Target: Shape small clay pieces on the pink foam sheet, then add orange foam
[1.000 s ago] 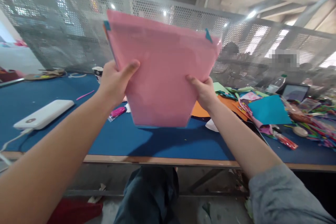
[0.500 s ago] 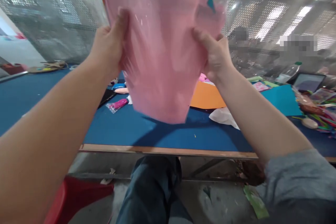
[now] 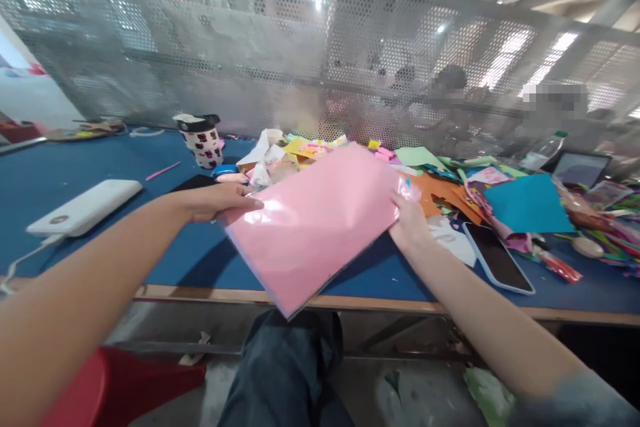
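A clear plastic sleeve with pink paper (image 3: 320, 227) inside is stretched between my hands, tilted over the table's front part. One corner reaches past the table edge. My left hand (image 3: 220, 202) pinches its left side, thumb on top. On the right side, my right hand (image 3: 410, 220) is closed around the sleeve's edge, its fingers partly hidden beneath. Light glares off the plastic near both hands. Behind the sleeve lie a white bag and paper scraps (image 3: 270, 150), and beyond my right hand are orange paper pieces (image 3: 440, 193).
On the blue table (image 3: 165, 253) stand a patterned cup (image 3: 200, 143) and a white power bank (image 3: 85, 207) with a cable. To the right lie a phone (image 3: 497, 259), blue-green paper (image 3: 530, 203) and a bottle (image 3: 545, 150). A perforated metal panel (image 3: 280, 47) rises behind. A red stool (image 3: 120, 380) is below left.
Both hands have lowered the pink sheet from upright in front of my face to a tilted position just above the table. It is turned, and the cup, power bank and phone now show.
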The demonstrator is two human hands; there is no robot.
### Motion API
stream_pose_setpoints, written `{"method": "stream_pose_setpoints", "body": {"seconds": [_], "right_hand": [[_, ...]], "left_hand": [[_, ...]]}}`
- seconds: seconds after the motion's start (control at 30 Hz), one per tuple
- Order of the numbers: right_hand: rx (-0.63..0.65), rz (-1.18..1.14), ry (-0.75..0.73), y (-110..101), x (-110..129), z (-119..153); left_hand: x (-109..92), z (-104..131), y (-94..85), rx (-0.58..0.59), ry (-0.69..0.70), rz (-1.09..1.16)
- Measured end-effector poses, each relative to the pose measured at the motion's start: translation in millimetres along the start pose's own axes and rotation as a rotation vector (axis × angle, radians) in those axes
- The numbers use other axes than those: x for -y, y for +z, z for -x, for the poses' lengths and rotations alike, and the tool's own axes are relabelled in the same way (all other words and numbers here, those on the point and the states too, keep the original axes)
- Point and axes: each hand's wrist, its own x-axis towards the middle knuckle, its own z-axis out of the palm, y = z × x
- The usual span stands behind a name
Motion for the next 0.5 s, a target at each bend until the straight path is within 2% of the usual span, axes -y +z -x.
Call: {"method": "stream_pose_setpoints", "body": {"seconds": [0.07,0.13,0.23,0.3,0.4,0.43,0.5], "right_hand": [[0.031,0.051,0.041,-26,-12,17],[0.050,0.137,0.118,-52,-20,32],[0.128,0.325,0.166,-88,-25,46],[0.102,0.429,0.001,-104,-22,49],[0.195,0.670,-0.310,-104,-12,46],[0.269,0.776,-0.395,-95,-10,43],[0.535,1.029,-0.517,-67,-11,36]], "left_hand": [[8,-4,5.8,0.188,-0.108,-0.009],[15,-12,7.3,0.259,-0.112,-0.103],[25,-25,9.3,0.222,-0.041,-0.268],[25,-30,16.6,0.169,0.005,-0.299],[11,-26,45.0,0.086,0.126,-0.325],[3,-22,58.9,0.062,0.190,-0.336],[-11,-12,89.2,0.041,0.363,-0.432]]}}
